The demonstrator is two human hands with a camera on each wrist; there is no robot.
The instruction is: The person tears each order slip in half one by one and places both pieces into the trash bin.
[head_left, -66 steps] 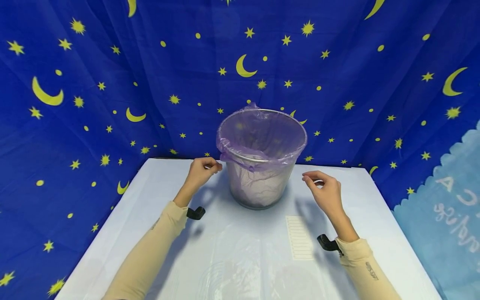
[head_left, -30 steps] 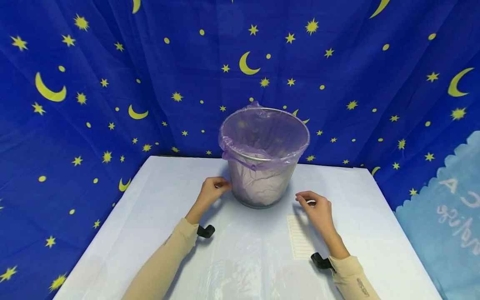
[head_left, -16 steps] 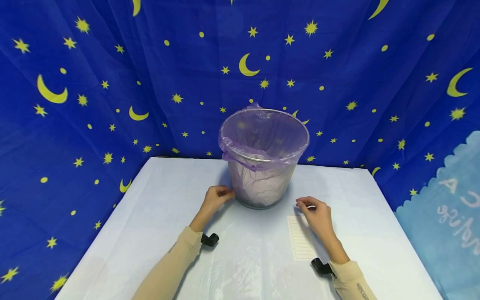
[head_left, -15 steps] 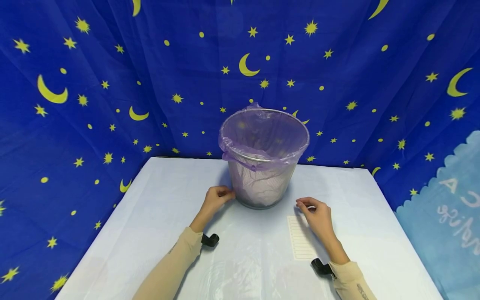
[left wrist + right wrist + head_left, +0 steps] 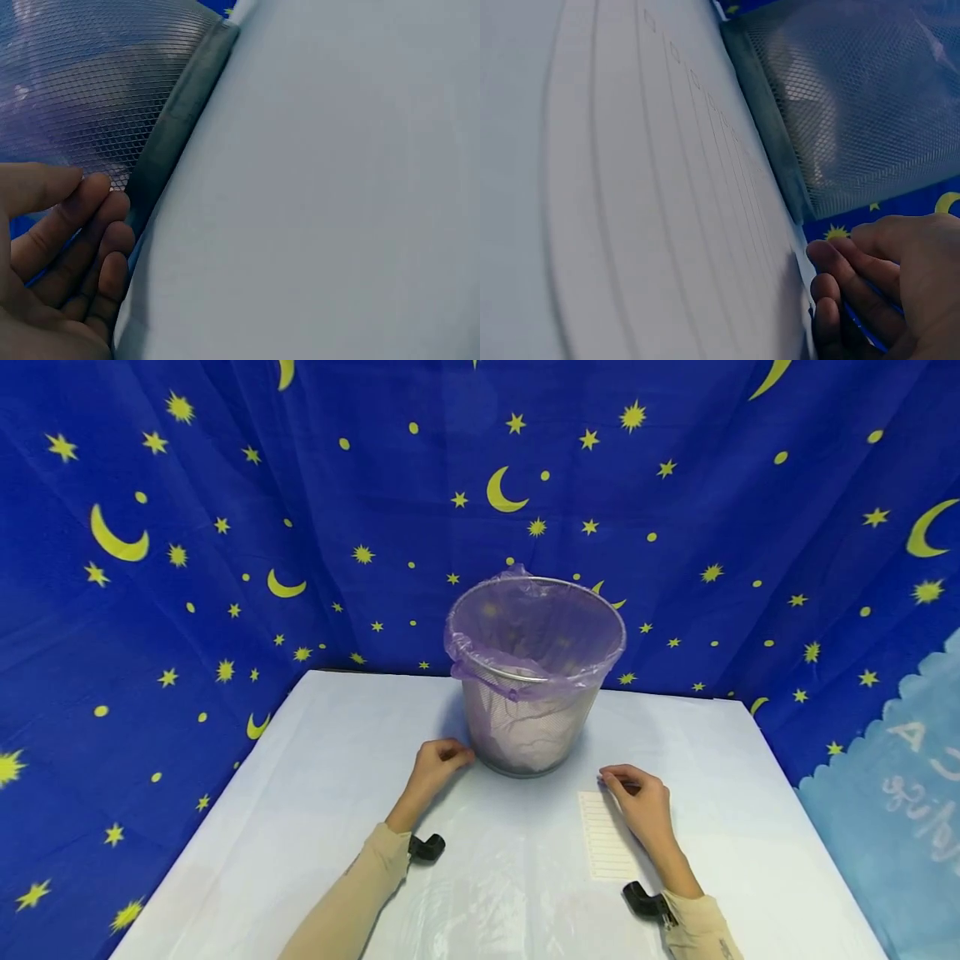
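Observation:
A silver wire-mesh waste bin [image 5: 536, 727] stands upright at the back of the table, a translucent purple bin liner [image 5: 487, 664] folded over its rim. My left hand [image 5: 438, 767] is beside the lower left of the bin, fingers loosely curled, fingertips right at the base band [image 5: 169, 135] in the left wrist view. Nothing shows between its thumb and fingers. To the right of the bin, my right hand [image 5: 643, 802] hovers over the far end of a lined paper sheet [image 5: 606, 839]. Its fingers are loosely bent with nothing visible in them.
The white-covered table [image 5: 510, 877] is backed by a blue curtain [image 5: 360, 510] with yellow moons and stars. Pale blue cloth with white lettering [image 5: 900, 810] hangs at the right. Black wrist mounts sit on both cuffs.
Both hands have come down from about mid-height of the bin toward its base and the tabletop. The bin and the sheet stay in place; the view shifts slightly.

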